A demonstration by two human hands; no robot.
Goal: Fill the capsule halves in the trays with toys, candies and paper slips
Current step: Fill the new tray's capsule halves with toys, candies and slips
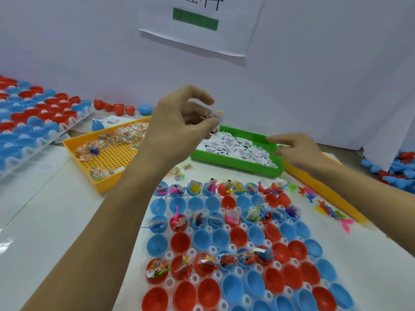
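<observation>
Red and blue capsule halves (203,240) sit open side up in a white tray (278,265) on the table, some rows already holding toys, candy packets and paper slips. Raised over the near-left corner of the green bin (231,161) of paper slips (235,148), the left hand (179,122) pinches a small candy packet (216,114) at its fingertips, while the right hand (296,149) hangs with curled fingers over the bin's right end; whether it grips anything I cannot tell. An orange bin (101,187) of candy packets lies left of the green one, and loose toys (332,209) lie right of the tray.
</observation>
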